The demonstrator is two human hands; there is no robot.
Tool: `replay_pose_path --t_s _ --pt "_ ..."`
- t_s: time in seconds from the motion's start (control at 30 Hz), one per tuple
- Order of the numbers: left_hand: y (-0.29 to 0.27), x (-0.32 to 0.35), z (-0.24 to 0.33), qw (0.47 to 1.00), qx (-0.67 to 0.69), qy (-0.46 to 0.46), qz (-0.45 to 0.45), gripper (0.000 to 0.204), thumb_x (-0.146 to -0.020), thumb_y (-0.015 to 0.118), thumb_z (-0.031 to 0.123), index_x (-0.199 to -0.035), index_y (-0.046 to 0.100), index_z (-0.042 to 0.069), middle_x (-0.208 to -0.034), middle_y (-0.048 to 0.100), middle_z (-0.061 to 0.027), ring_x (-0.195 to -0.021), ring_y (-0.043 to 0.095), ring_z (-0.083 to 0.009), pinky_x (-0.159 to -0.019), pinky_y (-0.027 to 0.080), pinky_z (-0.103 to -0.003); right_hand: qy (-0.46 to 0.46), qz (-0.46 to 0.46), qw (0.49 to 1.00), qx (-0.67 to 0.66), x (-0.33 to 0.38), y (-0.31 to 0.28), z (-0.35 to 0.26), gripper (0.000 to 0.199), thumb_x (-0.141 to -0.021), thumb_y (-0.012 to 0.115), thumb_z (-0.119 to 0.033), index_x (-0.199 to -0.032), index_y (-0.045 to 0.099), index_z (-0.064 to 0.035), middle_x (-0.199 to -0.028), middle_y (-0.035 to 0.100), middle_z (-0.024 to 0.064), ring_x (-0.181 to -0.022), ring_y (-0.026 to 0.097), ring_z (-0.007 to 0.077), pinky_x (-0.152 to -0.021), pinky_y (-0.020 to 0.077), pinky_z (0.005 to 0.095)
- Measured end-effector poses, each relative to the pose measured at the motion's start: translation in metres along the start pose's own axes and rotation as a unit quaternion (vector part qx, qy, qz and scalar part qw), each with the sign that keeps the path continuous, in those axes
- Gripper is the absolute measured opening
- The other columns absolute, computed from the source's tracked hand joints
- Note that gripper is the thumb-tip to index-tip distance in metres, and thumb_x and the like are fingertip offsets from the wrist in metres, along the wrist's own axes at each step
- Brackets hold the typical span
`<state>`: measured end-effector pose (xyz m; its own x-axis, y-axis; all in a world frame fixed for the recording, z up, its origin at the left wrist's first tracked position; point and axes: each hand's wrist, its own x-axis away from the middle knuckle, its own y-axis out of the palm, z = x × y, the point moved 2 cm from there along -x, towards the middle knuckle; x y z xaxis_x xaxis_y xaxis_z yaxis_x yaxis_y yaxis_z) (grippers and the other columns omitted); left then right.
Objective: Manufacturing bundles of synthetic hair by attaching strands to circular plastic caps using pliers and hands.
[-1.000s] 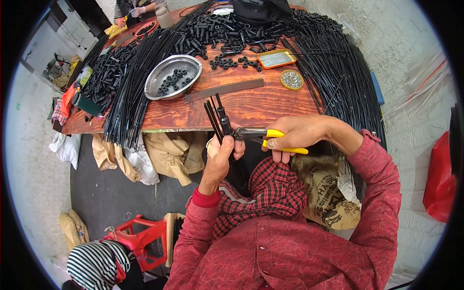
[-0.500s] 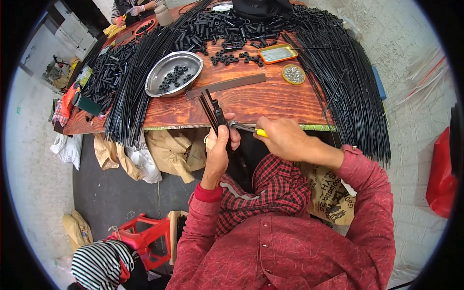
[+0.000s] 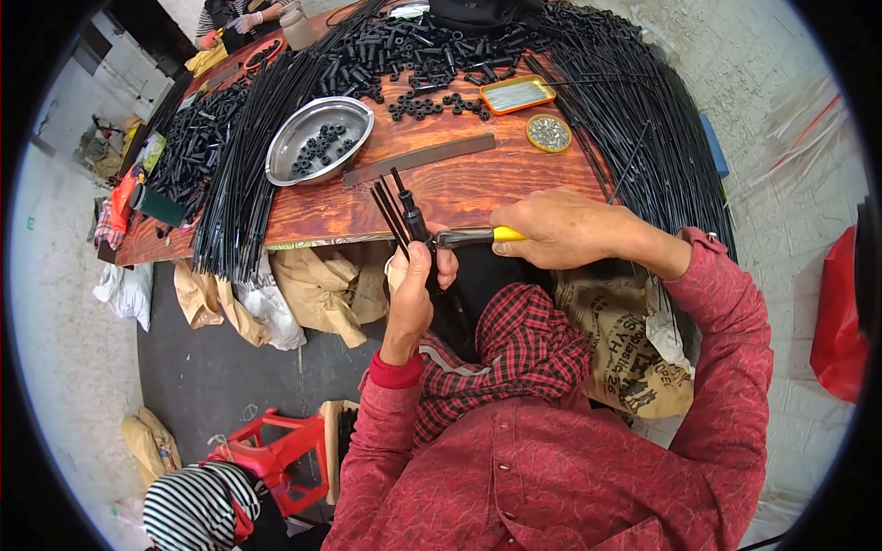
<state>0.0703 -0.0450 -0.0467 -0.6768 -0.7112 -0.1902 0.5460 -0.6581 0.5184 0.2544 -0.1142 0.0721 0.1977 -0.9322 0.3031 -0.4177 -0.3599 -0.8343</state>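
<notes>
- The black tube (image 3: 412, 219) stood just above the left hand (image 3: 411, 294), near the table's front edge; its long axis ran nearly upright, the top leaning a little to the left.
- Several thin black rods (image 3: 388, 216) rose beside it on the left, slanting the same way.
- The pliers (image 3: 473, 237) came in from the right, almost level and so crosswise to the tube; their tips met its lower part, close to the left fingers, though whether the jaws bit on it could not be told.
- The left hand was nearer the tube, closed round tube and rods together, thumb in front; the right hand (image 3: 570, 228) lay to the right, wrapped round the yellow handles, which it mostly hid, so their spread could not be judged.
- Beyond, on the reddish wooden table (image 3: 542, 174), lay a dark flat bar (image 3: 423, 161); past it sat a metal bowl (image 3: 312, 121) of small black rings (image 3: 319, 147), an orange-rimmed tray (image 3: 489, 109) and a round dish (image 3: 530, 140) of silvery bits.
</notes>
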Motion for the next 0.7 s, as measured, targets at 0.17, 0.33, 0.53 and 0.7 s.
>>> replay_pose_path --t_s 0.17,0.33,0.53,0.7 --pt "0.001 0.002 -0.003 0.998 -0.055 0.001 0.02 0.043 -0.104 0.042 0.041 -0.113 0.05 0.0 -0.075 0.048 -0.0027 -0.064 0.043 -0.0113 -0.055 0.035 -0.024 0.014 0.01 0.999 0.029 0.002 0.002 -0.01 0.028 -0.09 0.062 -0.028 -0.093 0.066 -0.0001 -0.082 0.067 0.0224 -0.082 0.065 0.041 -0.071 0.049 0.0507" --pt "-0.006 -0.001 -0.001 0.998 -0.036 -0.033 0.037 0.051 -0.103 0.042 0.045 -0.122 0.051 -0.002 -0.078 0.057 -0.0047 -0.067 0.049 -0.011 -0.059 0.041 -0.025 -0.033 0.061 0.997 0.029 -0.005 0.017 -0.003 0.026 -0.092 0.059 -0.023 -0.089 0.06 0.0025 -0.075 0.066 0.0209 -0.069 0.066 0.0373 -0.062 0.0499 0.0472" --pt "-0.006 0.003 0.0 0.998 0.03 -0.061 0.009 0.054 -0.104 0.037 0.046 -0.123 0.051 -0.003 -0.081 0.06 -0.0092 -0.066 0.05 -0.0123 -0.058 0.042 -0.026 0.099 -0.225 0.918 -0.312 -0.004 0.01 0.004 0.031 -0.101 0.043 -0.025 -0.1 0.057 0.0037 -0.082 0.068 0.0131 -0.074 0.07 0.02 -0.063 0.0558 0.0326" --pt "-0.006 0.003 -0.001 0.998 0.027 -0.061 -0.014 0.056 -0.103 0.039 0.047 -0.123 0.052 -0.003 -0.08 0.063 -0.01 -0.066 0.05 -0.0113 -0.06 0.043 -0.026 0.112 -0.231 0.91 -0.325 -0.003 0.01 0.005 0.032 -0.1 0.045 -0.024 -0.105 0.055 0.0055 -0.087 0.069 0.0158 -0.076 0.07 0.0215 -0.065 0.0569 0.0332"
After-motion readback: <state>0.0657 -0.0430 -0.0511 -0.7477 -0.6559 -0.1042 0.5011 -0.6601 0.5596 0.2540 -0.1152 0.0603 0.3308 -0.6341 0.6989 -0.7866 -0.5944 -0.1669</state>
